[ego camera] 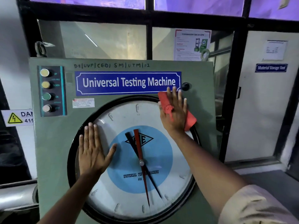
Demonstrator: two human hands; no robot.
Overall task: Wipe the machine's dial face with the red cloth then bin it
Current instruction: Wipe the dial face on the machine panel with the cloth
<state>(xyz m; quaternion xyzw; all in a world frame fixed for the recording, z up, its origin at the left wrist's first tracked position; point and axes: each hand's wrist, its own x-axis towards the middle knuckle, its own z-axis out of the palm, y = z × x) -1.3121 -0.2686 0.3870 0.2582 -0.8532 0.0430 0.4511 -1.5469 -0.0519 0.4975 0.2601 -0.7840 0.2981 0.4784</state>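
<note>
While wiping step is in hand, right hand (174,112) presses red cloth (191,119) flat, fingers straight, at dial face's (123,188) upper-right rim. Left hand (92,147) rests flat on dial face's left side, holding nothing. Judged next: sweep cloth inward across face; bin unseen.

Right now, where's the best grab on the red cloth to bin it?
Probably its lower-right end, coming from the right: the red cloth lies flat against the dial rim under the flat right hand, and that end sticks out free past the hand's outer edge.
</note>
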